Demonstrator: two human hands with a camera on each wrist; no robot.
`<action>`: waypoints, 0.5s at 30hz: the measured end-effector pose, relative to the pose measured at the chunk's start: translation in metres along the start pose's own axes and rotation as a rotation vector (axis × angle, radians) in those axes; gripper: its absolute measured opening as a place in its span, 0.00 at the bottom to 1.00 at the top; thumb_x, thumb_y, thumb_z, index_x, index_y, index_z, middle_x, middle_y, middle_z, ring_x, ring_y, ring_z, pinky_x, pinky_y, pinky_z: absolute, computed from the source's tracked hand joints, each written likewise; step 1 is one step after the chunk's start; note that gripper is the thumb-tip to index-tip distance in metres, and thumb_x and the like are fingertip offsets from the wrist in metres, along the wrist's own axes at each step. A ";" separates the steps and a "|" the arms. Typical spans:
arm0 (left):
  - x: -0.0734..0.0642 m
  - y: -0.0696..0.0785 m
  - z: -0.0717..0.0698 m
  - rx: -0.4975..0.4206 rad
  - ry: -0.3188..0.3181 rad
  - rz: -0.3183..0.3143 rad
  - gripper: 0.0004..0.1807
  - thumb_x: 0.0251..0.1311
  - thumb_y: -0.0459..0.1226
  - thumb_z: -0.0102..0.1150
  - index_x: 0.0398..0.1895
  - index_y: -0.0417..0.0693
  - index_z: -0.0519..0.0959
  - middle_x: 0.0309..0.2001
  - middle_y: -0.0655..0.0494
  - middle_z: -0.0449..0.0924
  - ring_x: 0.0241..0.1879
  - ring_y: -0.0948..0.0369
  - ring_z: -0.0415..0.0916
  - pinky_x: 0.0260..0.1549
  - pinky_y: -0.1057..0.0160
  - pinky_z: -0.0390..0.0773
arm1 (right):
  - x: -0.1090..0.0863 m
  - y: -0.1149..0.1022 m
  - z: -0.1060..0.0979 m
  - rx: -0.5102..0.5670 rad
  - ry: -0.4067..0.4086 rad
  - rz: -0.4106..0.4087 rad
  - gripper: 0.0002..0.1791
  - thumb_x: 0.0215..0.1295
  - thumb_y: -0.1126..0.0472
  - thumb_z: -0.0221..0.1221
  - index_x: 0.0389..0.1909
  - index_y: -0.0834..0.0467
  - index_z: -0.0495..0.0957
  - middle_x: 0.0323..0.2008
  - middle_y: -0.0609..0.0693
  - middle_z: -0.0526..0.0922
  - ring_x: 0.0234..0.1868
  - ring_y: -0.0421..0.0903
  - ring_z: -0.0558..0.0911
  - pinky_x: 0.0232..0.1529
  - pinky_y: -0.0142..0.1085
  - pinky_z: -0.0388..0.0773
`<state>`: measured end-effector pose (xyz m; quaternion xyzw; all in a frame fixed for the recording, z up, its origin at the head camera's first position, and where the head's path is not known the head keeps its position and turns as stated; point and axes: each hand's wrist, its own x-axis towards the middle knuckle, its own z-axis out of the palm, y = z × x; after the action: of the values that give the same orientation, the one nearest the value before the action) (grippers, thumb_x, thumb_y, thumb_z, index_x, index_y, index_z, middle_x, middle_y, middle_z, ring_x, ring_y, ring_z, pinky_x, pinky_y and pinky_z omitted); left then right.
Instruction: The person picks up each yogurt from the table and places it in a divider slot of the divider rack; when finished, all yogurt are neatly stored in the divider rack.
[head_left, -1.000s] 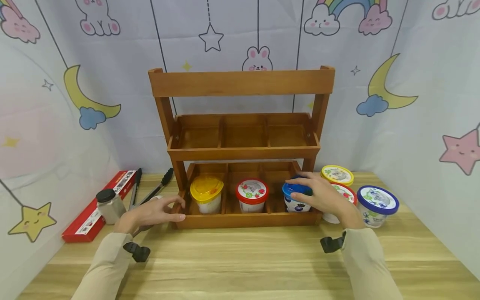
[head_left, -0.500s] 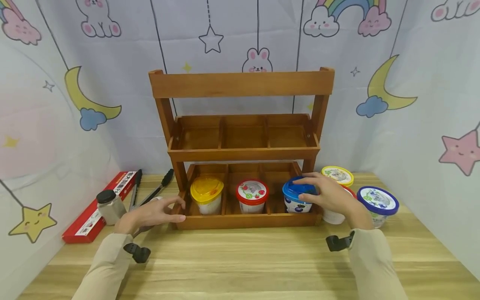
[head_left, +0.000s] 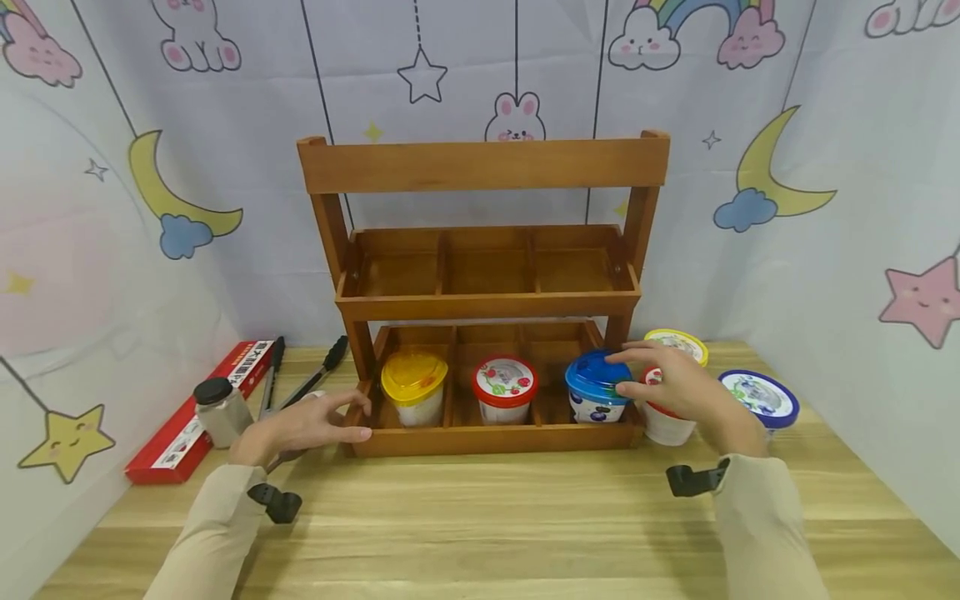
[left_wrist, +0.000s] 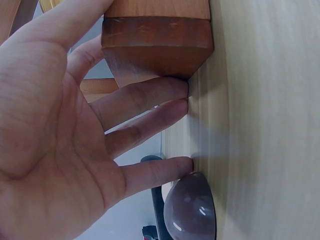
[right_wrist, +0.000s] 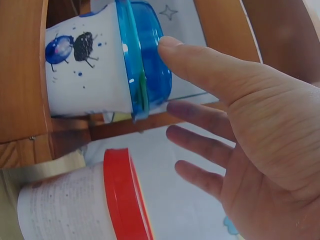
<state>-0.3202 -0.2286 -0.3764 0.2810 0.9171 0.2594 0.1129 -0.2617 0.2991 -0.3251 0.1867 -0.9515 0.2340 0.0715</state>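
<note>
Here, in the right compartment of the rack's (head_left: 483, 167) lower tier, the blue-lidded tub (head_left: 597, 386) is seated upright, its lid closely flanked by the right grip (head_left: 686, 392), fingers released and nothing held! Over at the rack's left end, the left grip (head_left: 311, 421) is spread loose too, while the red-lidded tub (head_left: 505, 390) and yellow-lidded tub (head_left: 415, 389) are lined up alongside.

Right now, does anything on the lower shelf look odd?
Only the middle tub stands out: its red lid is flat and printed, while the yellow-lidded tub and blue-lidded tub beside it have domed, translucent ones. No spill shows.
</note>
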 end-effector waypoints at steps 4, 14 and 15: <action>0.000 0.000 0.000 -0.001 -0.002 -0.003 0.26 0.64 0.53 0.63 0.58 0.49 0.73 0.42 0.55 0.77 0.31 0.59 0.69 0.28 0.59 0.67 | -0.004 0.003 -0.004 0.021 0.000 0.031 0.26 0.67 0.53 0.66 0.64 0.55 0.77 0.67 0.65 0.69 0.68 0.70 0.63 0.56 0.66 0.69; 0.001 0.000 0.000 -0.011 -0.011 -0.012 0.27 0.65 0.53 0.63 0.59 0.48 0.73 0.46 0.53 0.79 0.34 0.58 0.73 0.30 0.58 0.69 | -0.013 0.016 -0.010 0.049 0.019 0.043 0.28 0.68 0.50 0.64 0.65 0.57 0.75 0.66 0.63 0.71 0.68 0.68 0.64 0.53 0.65 0.72; 0.000 0.000 0.000 -0.011 -0.011 -0.012 0.27 0.64 0.53 0.63 0.59 0.48 0.73 0.46 0.53 0.79 0.35 0.57 0.73 0.30 0.58 0.69 | -0.014 0.016 -0.011 0.052 0.015 0.053 0.28 0.68 0.49 0.64 0.65 0.56 0.75 0.66 0.63 0.71 0.68 0.69 0.64 0.52 0.65 0.72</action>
<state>-0.3203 -0.2283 -0.3766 0.2764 0.9166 0.2621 0.1211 -0.2545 0.3220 -0.3258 0.1616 -0.9491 0.2618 0.0675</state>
